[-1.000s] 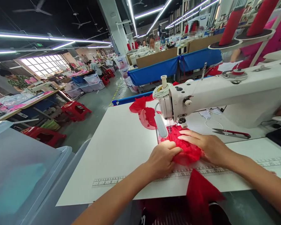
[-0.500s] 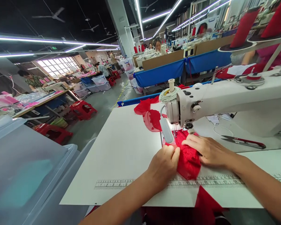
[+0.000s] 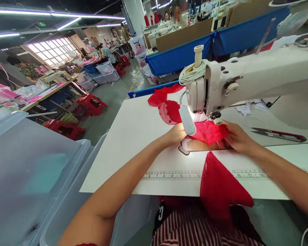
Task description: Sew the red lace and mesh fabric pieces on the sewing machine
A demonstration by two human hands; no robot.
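Observation:
A piece of red lace fabric [image 3: 210, 132] lies spread below the head of a white sewing machine [image 3: 199, 92]. My left hand [image 3: 176, 134] grips its left edge, with the fingertips partly hidden behind the machine's white lamp [image 3: 187, 120]. On the other side, my right hand [image 3: 237, 136] is closed on the fabric's right edge, just below the machine's small knob. The needle area is mostly hidden by the lamp and the machine head. Under the fabric shows the shiny metal bed plate [image 3: 202, 146].
Red fabric pieces [image 3: 169, 111] lie behind the lamp. Thread snips [image 3: 278, 134] rest right of my right hand. Another red cloth [image 3: 219, 181] hangs over the table's front edge by a printed ruler [image 3: 169, 175]. Plastic bins [image 3: 36, 164] stand at left.
My hands have moved apart to the fabric's two sides and forward. The bunched fabric now lies flatter, uncovering the bed plate. The view has tilted downward.

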